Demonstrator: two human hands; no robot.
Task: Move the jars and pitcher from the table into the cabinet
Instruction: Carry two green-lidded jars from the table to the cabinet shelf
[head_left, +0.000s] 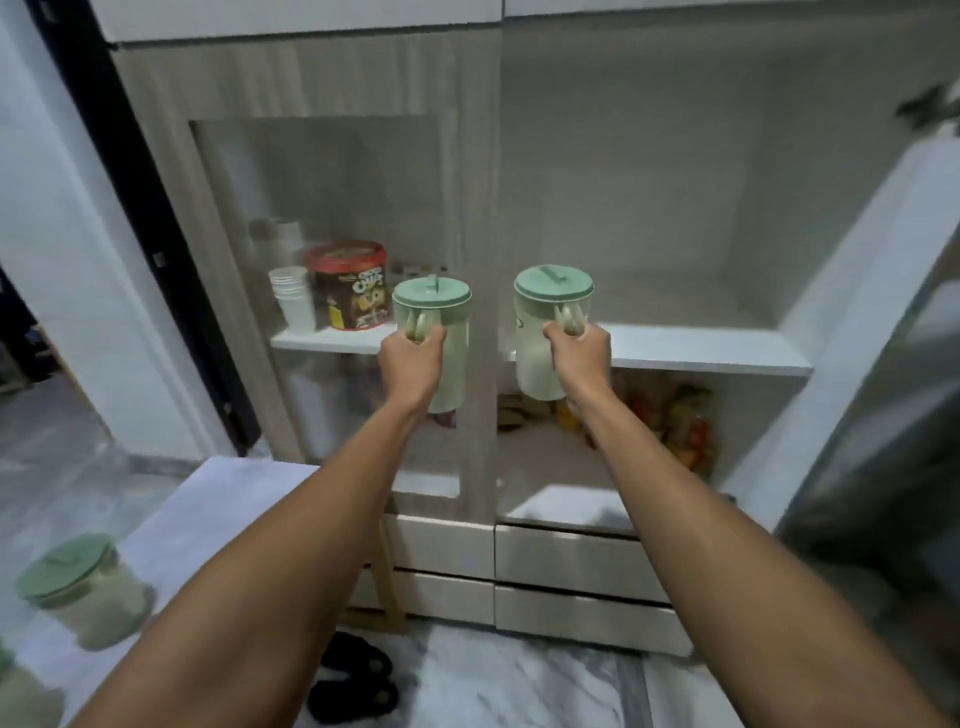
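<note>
My left hand (410, 364) grips the handle of a pale green pitcher (447, 317) with a green lid, held up in front of the cabinet's closed left glass door. My right hand (579, 358) grips the handle of a second green-lidded pitcher (540, 332), held at the front edge of the white cabinet shelf (701, 348) in the open right half. A short green-lidded jar (83, 592) stands on the white table (218, 499) at lower left. Another jar's edge (21, 691) shows at the bottom left corner.
Behind the left glass door stand a red-lidded cereal tub (350, 286) and stacked white cups (293, 299). The open right door (872, 364) swings out at right. Snack packets (680, 421) lie on the lower shelf. Drawers sit below; black slippers (358, 675) lie on the marble floor.
</note>
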